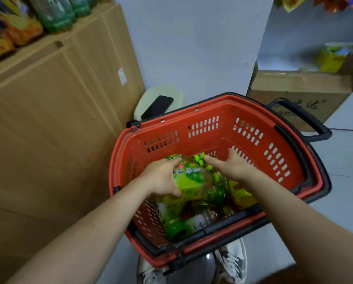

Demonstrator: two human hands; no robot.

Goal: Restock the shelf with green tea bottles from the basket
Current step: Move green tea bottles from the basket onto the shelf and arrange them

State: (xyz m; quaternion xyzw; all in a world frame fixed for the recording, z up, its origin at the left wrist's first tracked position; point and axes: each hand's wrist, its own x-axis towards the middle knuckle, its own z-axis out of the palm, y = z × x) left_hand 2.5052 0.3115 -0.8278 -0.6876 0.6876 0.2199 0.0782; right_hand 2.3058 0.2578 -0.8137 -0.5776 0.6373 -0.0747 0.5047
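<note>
A red plastic basket [259, 111] with black handles stands in front of me, holding several green tea bottles with green labels and green caps. My left hand [161, 177] is wrapped around one green tea bottle [192, 178] lying on top of the pile. My right hand [236, 166] reaches in beside it, fingers spread, fingertips touching the green caps [200, 158]; it grips nothing that I can see. More bottles [177, 226] lie underneath at the near end. At the top left, a shelf top carries standing green bottles [56, 13].
Tall cardboard boxes [48, 119] stand at the left, close to the basket. A pale stool [161, 103] with a black phone on it is behind the basket. Another cardboard box [298, 93] sits at the right. My shoes [231, 261] are below the basket.
</note>
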